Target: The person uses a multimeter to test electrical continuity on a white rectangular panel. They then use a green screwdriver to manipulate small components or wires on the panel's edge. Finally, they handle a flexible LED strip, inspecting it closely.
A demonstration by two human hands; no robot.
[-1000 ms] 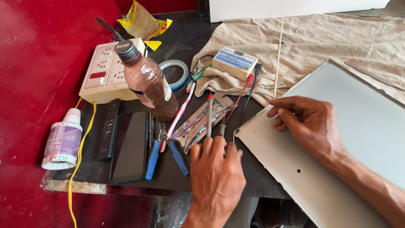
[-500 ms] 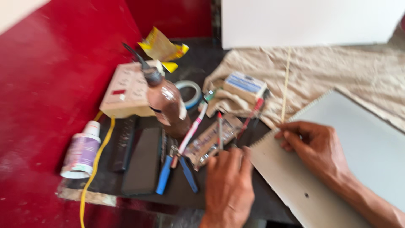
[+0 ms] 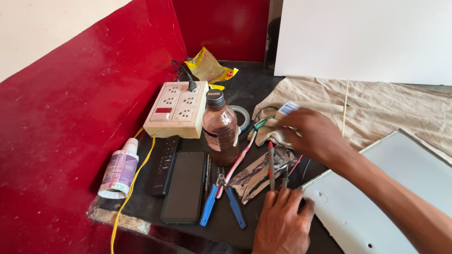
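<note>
Whereas a second ago your right hand [image 3: 314, 136] rested on the grey panel [image 3: 376, 197], it has now reached to 11 o'clock, fingers loosely spread over the small white-and-blue box [image 3: 288, 108] on the beige cloth [image 3: 386, 108], touching it without a closed grasp. Your left hand [image 3: 282, 221] stays at 6 o'clock, fingers half-curled on the dark surface [image 3: 150, 207], fingertips at the red-handled screwdriver [image 3: 270, 162].

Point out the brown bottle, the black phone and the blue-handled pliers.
brown bottle [image 3: 220, 131]: head view, middle of its body.
black phone [image 3: 184, 184]: head view, centre of its screen.
blue-handled pliers [image 3: 209, 211]: head view, left blue handle.
</note>
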